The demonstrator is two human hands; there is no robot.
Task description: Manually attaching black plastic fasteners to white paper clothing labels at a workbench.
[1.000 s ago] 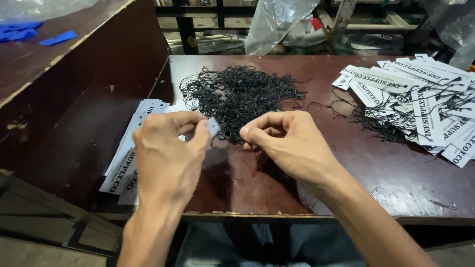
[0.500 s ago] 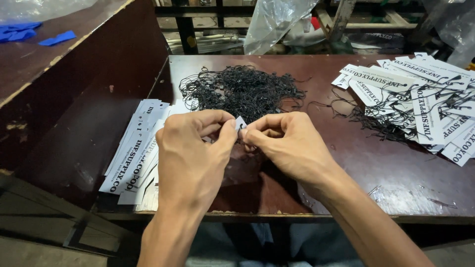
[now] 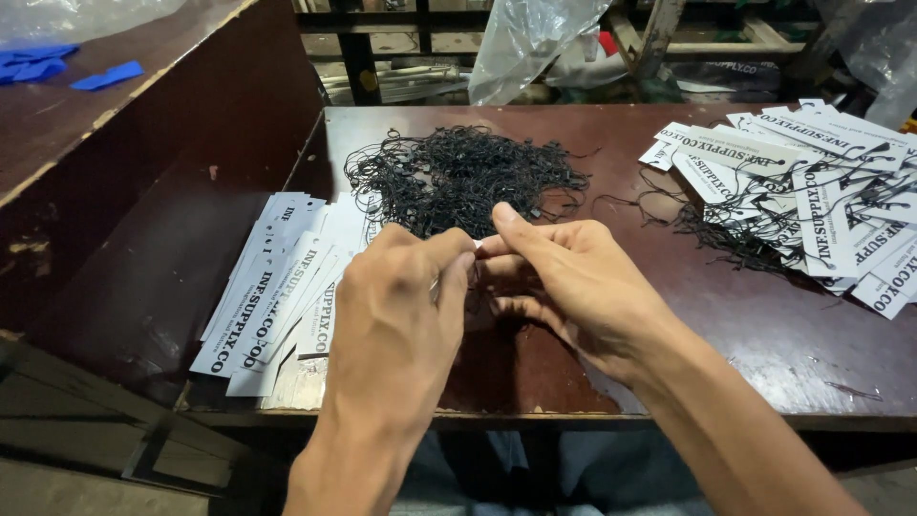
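At the lower centre of the frame I see my left hand (image 3: 396, 306) and right hand (image 3: 573, 282) meeting fingertip to fingertip, pinched narrow on something small and pale I cannot tell apart. Left of them a fan of white paper tags (image 3: 277, 287) lies on the dark wooden table (image 3: 764, 334). Beyond, a heap of black string loops (image 3: 458, 172); at upper right, strung tags (image 3: 812, 191).

Counter (image 3: 764, 334): dark reddish-brown wood, scuffed.
Beyond the hands: black string loops (image 3: 463, 177), heaped in a tangle.
Left of the hands: white paper tags (image 3: 277, 296), fanned.
Far right: strung tags (image 3: 812, 191), piled.
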